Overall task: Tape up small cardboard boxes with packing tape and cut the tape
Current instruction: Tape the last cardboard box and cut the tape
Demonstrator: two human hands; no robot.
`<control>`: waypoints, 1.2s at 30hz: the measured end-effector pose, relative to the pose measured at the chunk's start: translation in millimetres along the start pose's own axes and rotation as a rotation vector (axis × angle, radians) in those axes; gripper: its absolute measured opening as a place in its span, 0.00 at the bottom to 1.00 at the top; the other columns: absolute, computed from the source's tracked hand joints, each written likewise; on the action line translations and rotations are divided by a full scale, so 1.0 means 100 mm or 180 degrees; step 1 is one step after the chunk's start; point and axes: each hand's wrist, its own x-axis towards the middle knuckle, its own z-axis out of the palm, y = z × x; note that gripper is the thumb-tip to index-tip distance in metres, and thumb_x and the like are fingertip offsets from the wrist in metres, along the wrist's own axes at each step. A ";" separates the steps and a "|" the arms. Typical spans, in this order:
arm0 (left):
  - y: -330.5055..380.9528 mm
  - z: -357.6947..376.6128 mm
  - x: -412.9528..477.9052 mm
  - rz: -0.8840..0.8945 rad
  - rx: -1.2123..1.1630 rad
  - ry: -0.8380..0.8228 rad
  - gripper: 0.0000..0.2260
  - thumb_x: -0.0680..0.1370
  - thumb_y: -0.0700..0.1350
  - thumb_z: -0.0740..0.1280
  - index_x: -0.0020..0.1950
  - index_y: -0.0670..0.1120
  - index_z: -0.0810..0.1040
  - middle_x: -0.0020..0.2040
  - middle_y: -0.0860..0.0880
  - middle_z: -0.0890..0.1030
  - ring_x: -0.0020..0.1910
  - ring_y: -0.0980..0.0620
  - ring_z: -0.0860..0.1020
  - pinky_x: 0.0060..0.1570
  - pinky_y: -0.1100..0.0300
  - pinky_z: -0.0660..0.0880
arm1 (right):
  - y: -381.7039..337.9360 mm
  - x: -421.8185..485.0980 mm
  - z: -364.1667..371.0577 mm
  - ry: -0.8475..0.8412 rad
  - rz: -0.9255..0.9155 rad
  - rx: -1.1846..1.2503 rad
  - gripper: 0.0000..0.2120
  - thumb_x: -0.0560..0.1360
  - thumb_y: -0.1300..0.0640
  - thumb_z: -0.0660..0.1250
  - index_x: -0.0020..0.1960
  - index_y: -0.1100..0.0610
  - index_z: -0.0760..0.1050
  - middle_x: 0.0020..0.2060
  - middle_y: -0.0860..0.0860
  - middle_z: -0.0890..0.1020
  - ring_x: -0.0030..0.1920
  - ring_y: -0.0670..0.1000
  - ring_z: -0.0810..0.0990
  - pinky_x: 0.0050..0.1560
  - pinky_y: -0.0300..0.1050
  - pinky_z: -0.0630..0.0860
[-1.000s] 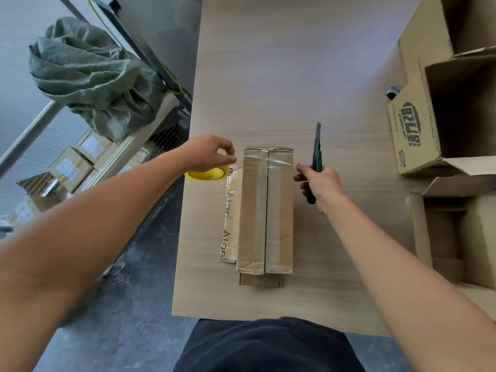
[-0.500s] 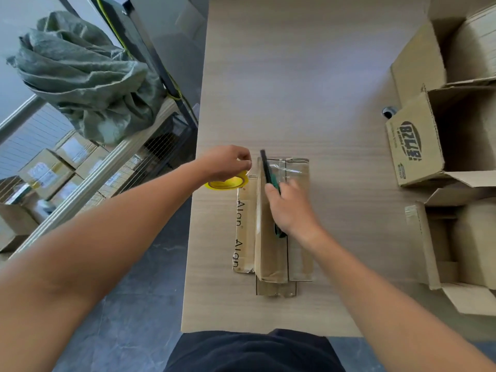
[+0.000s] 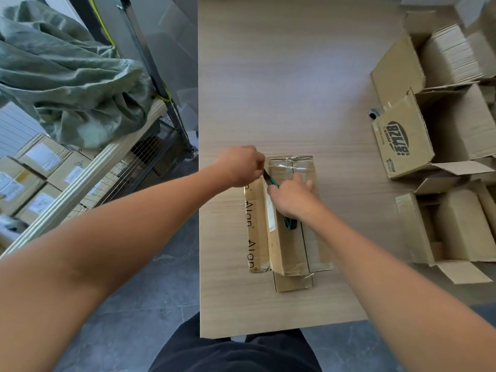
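Long brown cardboard box (image 3: 291,251) lying flat on the pale wood-grain desk (image 3: 268,76), near its front edge. The right hand (image 3: 291,196) rests on the box's far half, fingers wrapped over a green-handled utility knife (image 3: 290,224) whose blade points toward the left hand (image 3: 239,166). The left fingers are curled at the box's far-left corner, beside the desk's left edge; what they pinch is hidden. Bare desk lies beyond both hands. Open brown cartons (image 3: 402,135) stand well right of the right fingers.

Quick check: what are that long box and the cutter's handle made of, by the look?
Long box: brown cardboard, matte; folded flaps and raw cut edges show. Cutter's handle: green, slightly shiny, probably plastic; the right hand covers most of it, so unsure.
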 end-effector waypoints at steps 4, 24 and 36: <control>-0.12 0.01 -0.11 -0.0171 0.0052 0.0213 0.09 0.83 0.49 0.61 0.56 0.49 0.79 0.57 0.48 0.76 0.51 0.43 0.79 0.45 0.52 0.76 | 0.00 -0.04 -0.03 -0.0263 0.0016 -0.0307 0.28 0.83 0.45 0.45 0.66 0.62 0.75 0.77 0.57 0.55 0.74 0.64 0.52 0.68 0.61 0.63; 1.38 0.23 -2.00 -0.0032 -0.2683 0.0625 0.10 0.84 0.44 0.61 0.51 0.58 0.78 0.52 0.58 0.73 0.43 0.48 0.78 0.39 0.53 0.79 | 1.08 -1.47 0.47 0.0982 -0.1573 0.2769 0.07 0.73 0.50 0.77 0.45 0.52 0.82 0.35 0.48 0.81 0.35 0.44 0.77 0.40 0.44 0.74; 2.26 0.52 -2.76 -0.0078 -0.2848 0.0718 0.20 0.83 0.49 0.64 0.75 0.51 0.69 0.31 0.58 0.79 0.30 0.60 0.76 0.34 0.66 0.73 | 2.23 -1.87 0.51 0.0496 -0.1186 0.4138 0.12 0.75 0.58 0.74 0.35 0.46 0.79 0.26 0.47 0.75 0.29 0.48 0.71 0.30 0.45 0.69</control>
